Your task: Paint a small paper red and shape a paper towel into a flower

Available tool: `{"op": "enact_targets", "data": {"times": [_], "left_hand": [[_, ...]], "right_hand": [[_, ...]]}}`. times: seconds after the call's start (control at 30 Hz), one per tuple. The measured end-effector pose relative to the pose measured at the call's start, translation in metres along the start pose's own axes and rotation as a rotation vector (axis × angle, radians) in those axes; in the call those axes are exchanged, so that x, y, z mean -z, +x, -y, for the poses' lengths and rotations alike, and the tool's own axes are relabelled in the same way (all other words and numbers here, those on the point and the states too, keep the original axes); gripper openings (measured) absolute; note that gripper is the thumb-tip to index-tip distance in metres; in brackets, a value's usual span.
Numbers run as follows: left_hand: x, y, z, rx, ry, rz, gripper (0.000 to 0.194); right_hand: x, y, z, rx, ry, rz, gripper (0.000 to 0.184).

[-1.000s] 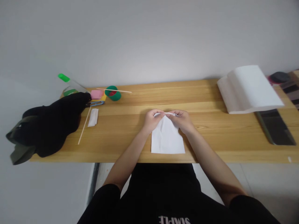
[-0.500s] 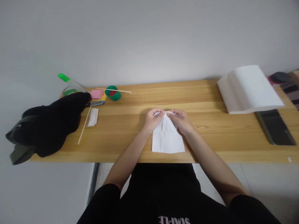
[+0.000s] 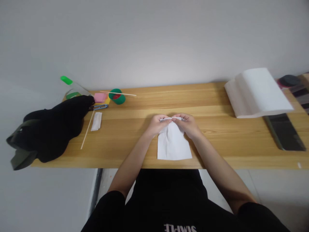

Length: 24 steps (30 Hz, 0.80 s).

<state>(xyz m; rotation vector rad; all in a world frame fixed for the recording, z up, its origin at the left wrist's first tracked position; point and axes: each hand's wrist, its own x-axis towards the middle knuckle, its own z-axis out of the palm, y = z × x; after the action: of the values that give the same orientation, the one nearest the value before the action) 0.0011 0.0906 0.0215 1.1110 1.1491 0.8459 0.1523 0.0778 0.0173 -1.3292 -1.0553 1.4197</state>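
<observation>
A white paper tissue [image 3: 173,145] lies on the wooden table, its lower edge toward me and its upper edge gathered and creased. My left hand [image 3: 158,123] pinches the upper left of the tissue between thumb and fingers. At the upper right, my right hand [image 3: 187,124] grips the same edge. Both thumbs point inward and nearly meet at the middle of the top edge. The fingers behind the tissue are partly hidden.
On the left are a black cloth item [image 3: 53,129], a folded white tissue [image 3: 96,121], thin sticks [image 3: 87,129], blue snips [image 3: 100,107], pink sticky notes [image 3: 100,97] and a green cup [image 3: 118,99]. To the right, a tissue pack [image 3: 260,93] rests partly over a dark phone [image 3: 285,132].
My thumbs have moved closer together and slightly toward me along the tissue's top edge. The peak in the paper has flattened a little.
</observation>
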Motion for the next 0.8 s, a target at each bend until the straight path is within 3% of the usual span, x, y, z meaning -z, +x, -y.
{"op": "enact_targets", "data": {"times": [0.23,0.8], "left_hand": [[-0.003,0.005,0.008,-0.135,0.17,-0.11,0.011],[-0.006,0.005,0.016,-0.229,0.219,-0.192,0.01]], "right_hand": [[0.003,0.004,-0.004,0.12,-0.153,-0.056,0.03],[0.0,0.003,-0.008,0.289,-0.338,-0.126,0.025]]}}
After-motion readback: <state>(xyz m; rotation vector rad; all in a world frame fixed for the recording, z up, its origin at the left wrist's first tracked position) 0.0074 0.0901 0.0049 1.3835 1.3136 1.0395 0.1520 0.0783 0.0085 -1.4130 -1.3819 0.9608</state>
